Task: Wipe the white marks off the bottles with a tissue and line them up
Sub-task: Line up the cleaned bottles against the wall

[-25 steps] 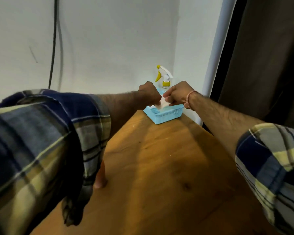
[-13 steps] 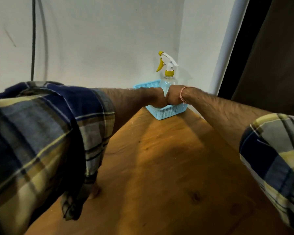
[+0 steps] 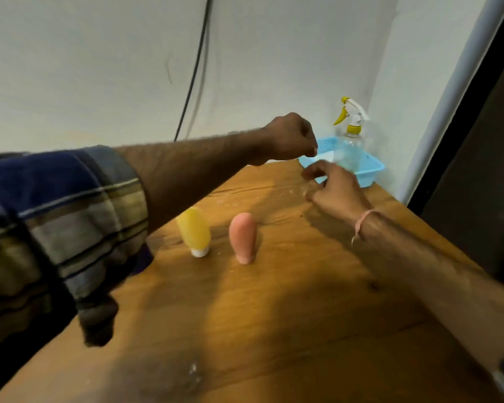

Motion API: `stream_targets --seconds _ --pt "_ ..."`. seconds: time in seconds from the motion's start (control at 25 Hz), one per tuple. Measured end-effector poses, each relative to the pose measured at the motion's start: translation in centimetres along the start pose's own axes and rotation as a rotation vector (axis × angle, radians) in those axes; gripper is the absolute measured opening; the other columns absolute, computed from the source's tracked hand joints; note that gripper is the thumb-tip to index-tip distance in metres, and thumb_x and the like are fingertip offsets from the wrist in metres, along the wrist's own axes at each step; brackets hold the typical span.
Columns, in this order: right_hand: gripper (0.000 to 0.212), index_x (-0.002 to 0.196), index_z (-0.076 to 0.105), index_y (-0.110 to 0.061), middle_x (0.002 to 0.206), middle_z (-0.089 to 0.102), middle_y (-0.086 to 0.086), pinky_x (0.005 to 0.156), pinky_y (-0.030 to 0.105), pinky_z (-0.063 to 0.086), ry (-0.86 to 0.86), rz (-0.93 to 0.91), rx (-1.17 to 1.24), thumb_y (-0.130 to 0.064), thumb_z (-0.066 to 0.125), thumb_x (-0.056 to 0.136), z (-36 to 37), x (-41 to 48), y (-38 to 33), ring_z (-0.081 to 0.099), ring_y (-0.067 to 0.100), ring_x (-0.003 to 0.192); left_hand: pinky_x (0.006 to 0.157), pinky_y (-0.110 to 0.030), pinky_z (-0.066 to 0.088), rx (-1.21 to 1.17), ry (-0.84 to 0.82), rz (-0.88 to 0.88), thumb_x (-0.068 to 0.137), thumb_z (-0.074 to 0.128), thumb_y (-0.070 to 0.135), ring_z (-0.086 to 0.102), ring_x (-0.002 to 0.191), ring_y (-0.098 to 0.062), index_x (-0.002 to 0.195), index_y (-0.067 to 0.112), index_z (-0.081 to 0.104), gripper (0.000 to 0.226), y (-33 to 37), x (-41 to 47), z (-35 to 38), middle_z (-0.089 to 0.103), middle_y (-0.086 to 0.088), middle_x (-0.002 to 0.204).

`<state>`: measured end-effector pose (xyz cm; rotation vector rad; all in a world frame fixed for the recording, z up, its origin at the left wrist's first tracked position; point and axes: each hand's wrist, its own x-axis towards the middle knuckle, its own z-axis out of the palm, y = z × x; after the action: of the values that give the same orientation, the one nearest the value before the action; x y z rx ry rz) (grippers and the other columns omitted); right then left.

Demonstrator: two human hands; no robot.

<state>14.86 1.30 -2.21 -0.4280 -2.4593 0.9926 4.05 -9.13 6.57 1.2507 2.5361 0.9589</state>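
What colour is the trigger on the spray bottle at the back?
Yellow. The trigger of the spray bottle shows best in the head view.

Head view — forward, downward, close

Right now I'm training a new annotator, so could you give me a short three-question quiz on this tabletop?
1. True or false: the spray bottle stands in the blue basket.
2. What stands closest to the pink bottle? A) the spray bottle B) the yellow bottle C) the blue basket
3. Fill in: the yellow bottle stands on its ___ cap.

Key: 1 true; 2 B; 3 white.
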Motion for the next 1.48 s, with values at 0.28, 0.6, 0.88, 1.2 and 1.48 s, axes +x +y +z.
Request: stream_targets --seconds 0.28,0.6,0.88,1.2,1.48 --pt "0.078 0.141 0.050 -0.031 0.139 0.056 -0.010 0.099 0.037 0.053 -0.415 0.097 0.328 -0.009 0.087 0.075 6.5 -7.5 -3.5 0.057 0.012 0.122 0.077 -0.023 0.054 -0.242 0.197 0.010 0.092 0.073 0.016 0.067 0.096 -0.011 0.106 0.015 0.072 0.015 -2.0 -10.4 -3.2 0.072 0.001 0.101" --pt "0.076 0.138 0.054 -0.025 0.120 0.062 -0.010 0.088 0.026 0.050 -0.221 0.082 0.183 -0.023 0.092 0.072 9.4 -7.3 -3.4 0.059 0.013 0.111 0.103 -0.034 0.053 -0.474 0.554 -0.086 0.093 0.072 0.020 0.061 0.118 -0.004 0.125 0.025 0.060 0.035 -7.5 -21.0 -3.6 0.065 0.013 0.124" --pt "0.056 0.126 0.062 -0.018 0.114 0.067 -0.004 0.088 0.031 0.052 -0.023 0.144 0.252 -0.023 0.088 0.077 11.1 1.5 -4.6 0.062 0.016 0.104 0.104 -0.030 0.043 -0.489 0.590 -0.436 0.084 0.082 0.017 0.045 0.130 -0.010 0.152 0.026 0.032 0.085 -11.7 -22.2 5.1 0.043 0.002 0.155" --pt "0.048 0.121 0.062 -0.013 0.113 0.070 0.002 0.073 0.025 0.047 0.090 0.139 0.121 -0.029 0.085 0.082 16.5 12.9 -4.1 0.063 0.018 0.092 0.089 -0.043 0.060 -0.527 0.568 -0.574 0.090 0.075 0.024 0.062 0.111 -0.017 0.135 0.027 0.046 0.054 -13.9 -16.3 5.3 0.059 0.006 0.121" --pt "0.048 0.123 0.060 -0.015 0.117 0.071 0.007 0.089 0.042 0.058 0.198 0.083 0.120 -0.040 0.079 0.086 19.2 15.5 -1.4 0.067 0.027 0.103 0.098 -0.038 0.052 -0.859 0.768 -0.694 0.090 0.074 0.022 0.053 0.115 -0.028 0.135 0.013 0.025 0.068 -15.2 0.9 4.5 0.045 -0.006 0.130"
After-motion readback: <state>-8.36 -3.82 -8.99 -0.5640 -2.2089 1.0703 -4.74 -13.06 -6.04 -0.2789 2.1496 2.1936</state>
